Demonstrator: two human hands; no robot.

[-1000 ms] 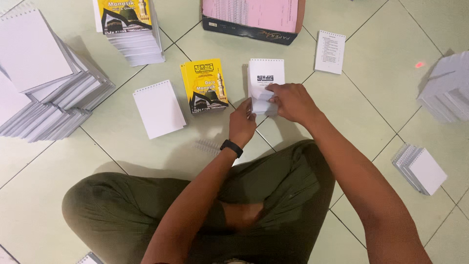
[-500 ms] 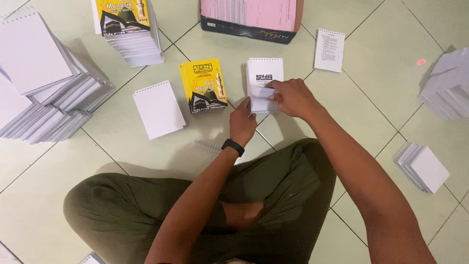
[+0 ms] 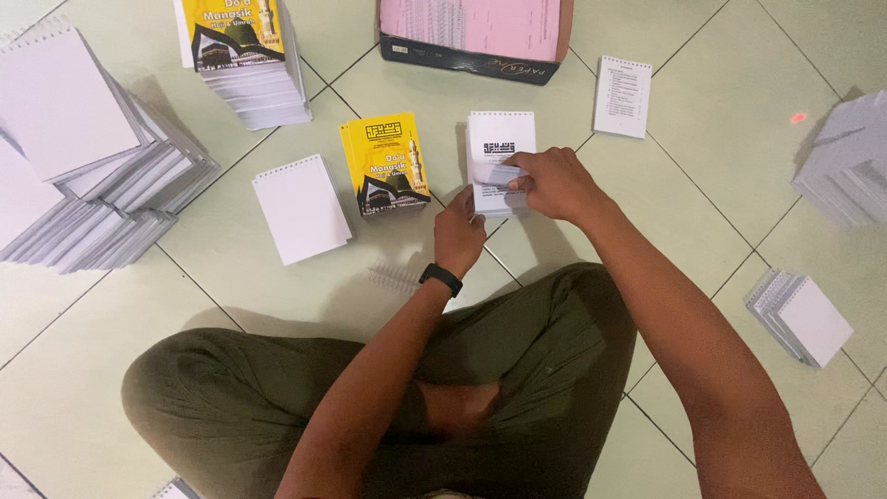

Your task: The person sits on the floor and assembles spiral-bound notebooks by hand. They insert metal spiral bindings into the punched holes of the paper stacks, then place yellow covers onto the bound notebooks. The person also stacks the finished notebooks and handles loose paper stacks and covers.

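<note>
On the tiled floor (image 3: 702, 212), both hands pinch the white booklet (image 3: 499, 148): left hand (image 3: 459, 231) steadying its lower edge, right hand (image 3: 552, 182) gripping its pages.

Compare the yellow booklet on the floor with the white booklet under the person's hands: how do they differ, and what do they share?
The yellow booklet has a coloured picture cover; the white booklet has a plain white page with black print. The yellow booklet lies untouched; the white booklet is handled by both the left hand and the right hand, the right lifting a sheet. Both are small upright rectangles lying flat on the tiled floor, side by side.
</note>
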